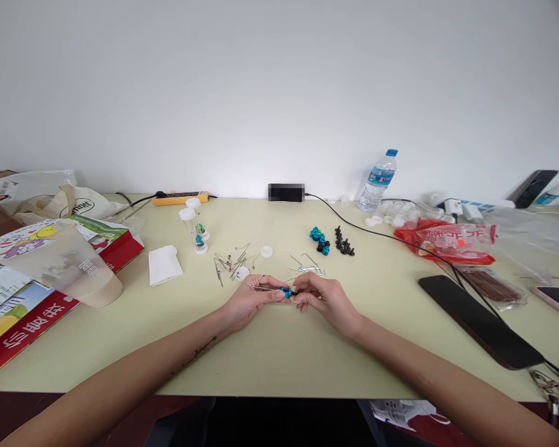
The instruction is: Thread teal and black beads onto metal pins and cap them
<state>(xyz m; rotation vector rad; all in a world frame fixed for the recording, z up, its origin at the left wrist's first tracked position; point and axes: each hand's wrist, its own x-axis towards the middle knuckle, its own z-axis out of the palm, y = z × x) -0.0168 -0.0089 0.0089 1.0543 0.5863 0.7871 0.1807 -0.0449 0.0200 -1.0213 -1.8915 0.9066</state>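
Note:
Between thumb and fingers, my left hand (249, 302) pinches a small blue knobbed piece (286, 292) together with a thin metal rod. My right hand (327, 299) closes its fingertips on a small dark part at the right end of that blue piece; its exact shape is partly hidden. Just beyond my left hand lie several thin metal pins (235, 263) with small beads and a white round cap (242, 273). Bent metal wires (306, 268) lie behind my right hand. Farther back are clusters of blue pieces (317, 234) and black stemmed pieces (343, 243).
Clear tubes with white caps (199, 239) stand left of the pins, near a folded white paper (164, 266). A tilted plastic cup (86, 270) rests at left. On the right are a water bottle (378, 181), a red bag (451, 241), a black power bank (477, 320) and a cable.

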